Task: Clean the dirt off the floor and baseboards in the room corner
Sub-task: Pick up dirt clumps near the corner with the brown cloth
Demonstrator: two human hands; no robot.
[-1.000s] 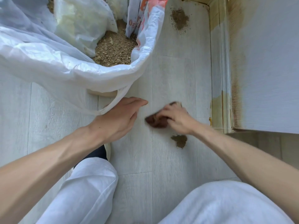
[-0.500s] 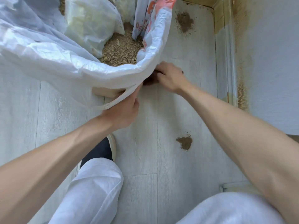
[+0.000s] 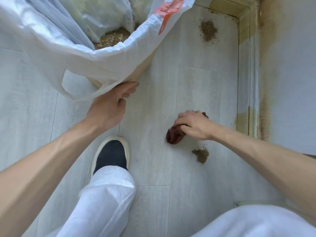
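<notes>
Right hand [image 3: 196, 125] grip clamped on brown cloth [image 3: 174, 135] on floor [image 3: 171, 82] beside dirt pile [image 3: 201, 155]; left hand [image 3: 109, 108] grip pinching white bag's handle [image 3: 82, 95].

White trousers [image 3: 109, 199], dark cream-soled shoe [image 3: 111, 155], seemingly slip-on

You can't read any words here. The white plastic bag [image 3: 106, 62], up above your left hand [image 3: 109, 108], has an orange-red printed patch [image 3: 168, 13] near its rim. The patch is folded and crumpled, so you can't make out any letters or numbers. Nothing else has writing on it.
</notes>
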